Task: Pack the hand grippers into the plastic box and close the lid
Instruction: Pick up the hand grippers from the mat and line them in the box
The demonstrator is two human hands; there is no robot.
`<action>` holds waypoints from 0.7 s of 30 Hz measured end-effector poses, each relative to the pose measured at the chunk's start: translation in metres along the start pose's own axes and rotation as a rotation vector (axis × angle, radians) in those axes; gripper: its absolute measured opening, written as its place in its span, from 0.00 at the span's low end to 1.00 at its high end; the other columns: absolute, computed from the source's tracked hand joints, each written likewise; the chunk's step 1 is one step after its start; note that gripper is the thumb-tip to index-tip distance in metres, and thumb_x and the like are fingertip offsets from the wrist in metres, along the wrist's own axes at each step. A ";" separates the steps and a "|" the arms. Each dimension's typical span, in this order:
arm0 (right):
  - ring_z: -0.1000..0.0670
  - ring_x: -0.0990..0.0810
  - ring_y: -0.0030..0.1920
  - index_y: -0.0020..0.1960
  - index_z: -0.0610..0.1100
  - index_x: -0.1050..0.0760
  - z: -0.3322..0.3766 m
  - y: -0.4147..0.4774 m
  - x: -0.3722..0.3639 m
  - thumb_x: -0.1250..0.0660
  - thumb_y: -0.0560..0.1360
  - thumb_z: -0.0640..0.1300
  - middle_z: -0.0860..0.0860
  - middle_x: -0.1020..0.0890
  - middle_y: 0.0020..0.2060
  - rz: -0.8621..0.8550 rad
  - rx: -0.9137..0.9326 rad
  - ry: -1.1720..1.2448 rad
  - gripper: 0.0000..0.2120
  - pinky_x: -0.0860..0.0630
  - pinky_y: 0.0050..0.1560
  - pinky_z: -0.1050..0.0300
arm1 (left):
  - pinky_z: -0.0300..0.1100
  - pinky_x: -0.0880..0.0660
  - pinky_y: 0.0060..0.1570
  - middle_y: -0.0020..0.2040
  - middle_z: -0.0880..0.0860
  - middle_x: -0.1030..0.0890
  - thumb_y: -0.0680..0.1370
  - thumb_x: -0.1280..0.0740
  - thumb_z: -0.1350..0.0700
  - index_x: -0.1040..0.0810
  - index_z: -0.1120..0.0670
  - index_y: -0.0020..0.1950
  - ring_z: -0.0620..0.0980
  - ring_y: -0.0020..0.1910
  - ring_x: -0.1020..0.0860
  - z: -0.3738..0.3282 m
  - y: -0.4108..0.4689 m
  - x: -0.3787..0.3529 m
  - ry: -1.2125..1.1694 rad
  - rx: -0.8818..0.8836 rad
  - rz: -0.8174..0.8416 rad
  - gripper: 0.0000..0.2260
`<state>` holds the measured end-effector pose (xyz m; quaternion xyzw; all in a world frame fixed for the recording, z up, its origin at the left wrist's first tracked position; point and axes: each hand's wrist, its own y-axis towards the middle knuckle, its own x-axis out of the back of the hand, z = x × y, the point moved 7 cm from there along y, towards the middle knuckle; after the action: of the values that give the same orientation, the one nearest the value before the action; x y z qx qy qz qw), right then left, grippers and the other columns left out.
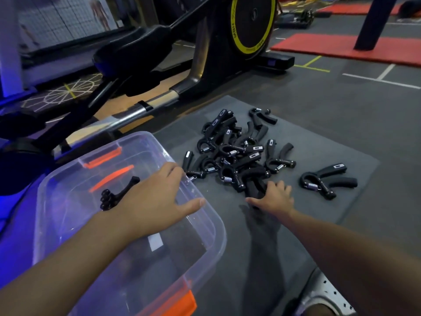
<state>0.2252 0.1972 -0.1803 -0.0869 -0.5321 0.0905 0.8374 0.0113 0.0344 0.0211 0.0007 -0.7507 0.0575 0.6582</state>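
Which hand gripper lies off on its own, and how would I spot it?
Find the dark grey mat on the floor, with its pile of black grippers. The lone hand gripper lies right of the pile, touching none, near the mat's right edge.

1 head-worn view, facing forward and down, close over mat
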 end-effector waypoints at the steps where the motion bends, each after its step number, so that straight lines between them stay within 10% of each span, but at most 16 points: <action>1: 0.41 0.37 0.66 0.64 0.45 0.31 0.000 0.000 -0.003 0.29 0.61 0.71 0.45 0.32 0.64 -0.005 -0.012 -0.009 0.42 0.34 0.64 0.45 | 0.47 0.26 0.54 0.65 0.43 0.34 0.70 0.44 0.28 0.33 0.49 0.64 0.46 0.57 0.27 0.000 0.000 0.000 -0.001 -0.003 -0.001 0.32; 21: 0.40 0.32 0.59 0.55 0.38 0.33 0.000 -0.022 0.021 0.21 0.59 0.49 0.46 0.35 0.50 -0.041 0.072 0.177 0.32 0.29 0.58 0.49 | 0.50 0.25 0.54 0.66 0.45 0.33 0.72 0.41 0.29 0.32 0.51 0.62 0.47 0.57 0.27 -0.001 0.004 0.001 0.034 0.000 0.054 0.30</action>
<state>0.2349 0.1812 -0.1567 -0.0536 -0.4539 0.0845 0.8854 0.0114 0.0390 0.0219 -0.0207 -0.7392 0.0754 0.6689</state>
